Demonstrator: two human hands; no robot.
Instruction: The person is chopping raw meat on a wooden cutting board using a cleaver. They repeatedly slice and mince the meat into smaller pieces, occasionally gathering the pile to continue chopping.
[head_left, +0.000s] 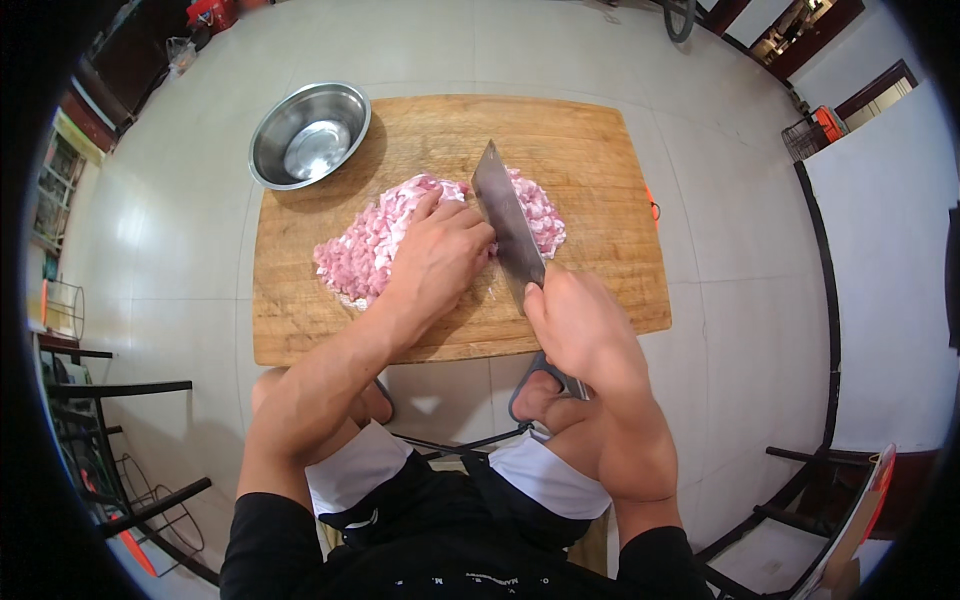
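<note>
My right hand [585, 325] is closed around the handle of a broad cleaver [510, 225], which its fingers hide. The blade slants away from me across the wooden cutting board [615, 250], its tip pointing to the far side. Left of the blade lies a pile of diced pink and white raw meat [365, 245]. My left hand [442, 250] rests on this pile with its fingers curled and pressed down, the fingertips close beside the blade. A smaller heap of cut meat [540, 215] sits to the right of the cleaver. Where the cutting edge meets the meat is partly hidden.
A shiny steel bowl [275, 140] stands at the board's far left corner, overhanging its edge. My knees and slippers [535, 385] are by the near edge. Black-framed racks [110, 390] stand at the left, a white wall [890, 270] at the right, over a tiled floor [440, 50].
</note>
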